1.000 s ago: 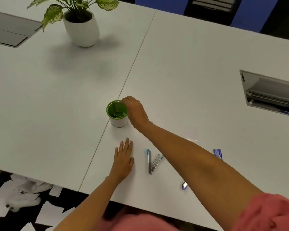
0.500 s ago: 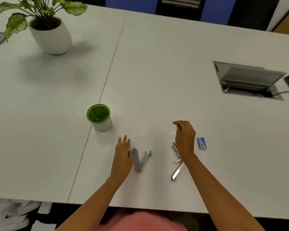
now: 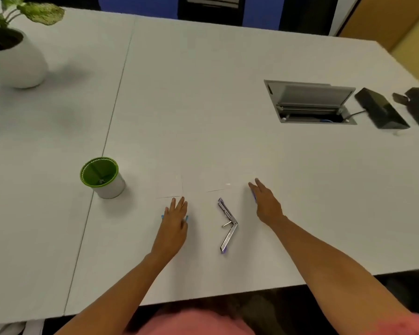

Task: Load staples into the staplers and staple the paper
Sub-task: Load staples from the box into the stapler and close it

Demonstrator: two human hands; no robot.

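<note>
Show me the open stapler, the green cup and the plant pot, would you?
Open stapler [image 3: 228,236]: head view, on its lower metal arm.
Green cup [image 3: 111,188]: head view, on its white wall.
Plant pot [image 3: 17,66]: head view, on its white side.

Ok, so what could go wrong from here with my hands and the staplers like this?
The purple stapler lies swung open between your hands; a sweeping hand could snag its bare metal. Your left hand covers the blue stapler, so pressing down might pinch a finger. The white paper barely shows on the white table and could be brushed away.
</note>
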